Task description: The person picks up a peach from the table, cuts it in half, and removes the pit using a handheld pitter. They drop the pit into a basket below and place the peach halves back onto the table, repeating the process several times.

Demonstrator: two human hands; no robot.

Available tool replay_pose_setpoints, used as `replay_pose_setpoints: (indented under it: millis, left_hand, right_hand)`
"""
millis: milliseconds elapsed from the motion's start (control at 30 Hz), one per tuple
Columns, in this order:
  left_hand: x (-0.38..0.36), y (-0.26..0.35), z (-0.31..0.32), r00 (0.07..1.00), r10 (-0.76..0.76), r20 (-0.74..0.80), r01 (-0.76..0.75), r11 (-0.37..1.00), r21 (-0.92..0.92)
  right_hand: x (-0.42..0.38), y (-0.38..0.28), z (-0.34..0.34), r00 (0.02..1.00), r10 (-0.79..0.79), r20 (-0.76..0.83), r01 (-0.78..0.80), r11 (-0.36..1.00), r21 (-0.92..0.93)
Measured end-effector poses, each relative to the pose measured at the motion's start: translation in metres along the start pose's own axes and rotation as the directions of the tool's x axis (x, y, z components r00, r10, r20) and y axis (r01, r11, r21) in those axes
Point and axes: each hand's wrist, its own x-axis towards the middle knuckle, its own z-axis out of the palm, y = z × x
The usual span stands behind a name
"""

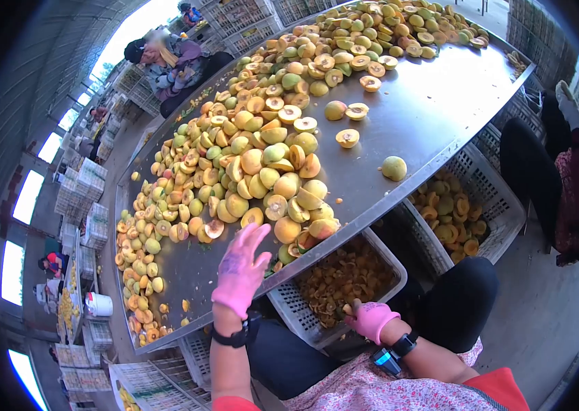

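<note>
My left hand (240, 268), in a pink glove, is raised at the near edge of the metal table (406, 89), its fingers apart and nothing in them. Just beyond its fingertips lies a big heap of halved yellow-green fruit (252, 161). My right hand (370, 320), also gloved in pink, is closed over the near side of a crate (395, 274) of fruit scraps (344, 277). A small dark thing shows at its fingertips, too small to name.
Right of the scrap crate stands another crate (501, 198) holding fruit halves (450, 212). One person (173, 65) sits across the table, another (577, 171) at the right. Stacked crates (84, 185) and a white bucket (99, 305) are at the left.
</note>
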Motion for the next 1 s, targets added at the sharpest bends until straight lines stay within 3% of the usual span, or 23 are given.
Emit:
replay_pose_setpoints:
  millis: [33, 67, 133, 267, 300, 333, 367, 400, 467, 667, 767, 867, 933, 1000]
  left_hand:
    - [0.019, -0.004, 0.013, 0.993, 0.009, 0.114, -0.014, 0.999, 0.048]
    - [0.035, -0.005, 0.025, 0.984, 0.028, 0.175, -0.006, 0.992, -0.124]
    - [0.052, -0.002, 0.052, 0.996, -0.052, 0.070, 0.061, 0.989, -0.135]
    - [0.055, -0.011, 0.049, 0.997, -0.019, 0.072, 0.023, 0.999, -0.046]
    - [0.048, -0.011, 0.047, 0.967, -0.229, 0.116, 0.256, 0.874, -0.413]
    - [0.039, -0.012, 0.045, 0.889, -0.394, 0.232, 0.434, 0.570, -0.698]
    - [0.028, -0.013, 0.042, 0.876, -0.368, 0.311, 0.409, 0.225, -0.884]
    - [0.017, -0.013, 0.043, 0.849, -0.354, 0.393, 0.399, -0.060, -0.915]
    - [0.000, 0.001, 0.038, 0.855, -0.308, 0.417, 0.390, -0.146, -0.909]
    - [-0.020, 0.030, 0.026, 0.865, -0.338, 0.372, 0.385, -0.031, -0.922]
    - [-0.029, 0.044, 0.024, 0.855, -0.355, 0.378, 0.384, -0.056, -0.921]
    - [-0.033, 0.046, 0.023, 0.825, -0.468, 0.317, 0.308, -0.098, -0.946]
    - [-0.037, 0.039, 0.020, 0.867, -0.407, 0.289, 0.303, -0.030, -0.952]
    - [-0.040, 0.035, 0.018, 0.872, -0.386, 0.300, 0.303, -0.056, -0.951]
  right_hand:
    - [-0.001, 0.001, -0.001, 1.000, -0.017, -0.017, 0.017, 1.000, -0.006]
    - [-0.003, 0.001, -0.005, 0.999, -0.014, -0.035, 0.014, 1.000, 0.005]
    - [-0.010, 0.000, -0.010, 0.997, -0.057, -0.046, 0.061, 0.995, 0.081]
    - [-0.009, -0.007, -0.009, 0.989, -0.079, -0.129, 0.104, 0.974, 0.202]
    - [-0.010, -0.010, -0.013, 0.988, -0.080, -0.129, 0.105, 0.975, 0.197]
    - [-0.013, -0.015, -0.017, 0.976, -0.116, -0.184, 0.165, 0.946, 0.278]
    - [-0.016, -0.021, -0.021, 0.960, -0.148, -0.238, 0.228, 0.906, 0.356]
    - [-0.017, -0.029, -0.024, 0.961, -0.154, -0.228, 0.229, 0.907, 0.353]
    - [-0.017, -0.044, -0.034, 0.912, -0.205, -0.354, 0.350, 0.841, 0.414]
    - [-0.014, -0.096, -0.052, 0.901, -0.260, -0.348, 0.398, 0.815, 0.422]
    - [-0.004, -0.113, -0.048, 0.837, -0.324, -0.442, 0.492, 0.798, 0.348]
    - [0.001, -0.122, -0.047, 0.872, -0.313, -0.376, 0.441, 0.837, 0.325]
    - [0.003, -0.127, -0.042, 0.869, -0.317, -0.381, 0.447, 0.832, 0.328]
    - [0.003, -0.129, -0.041, 0.862, -0.318, -0.394, 0.455, 0.828, 0.328]
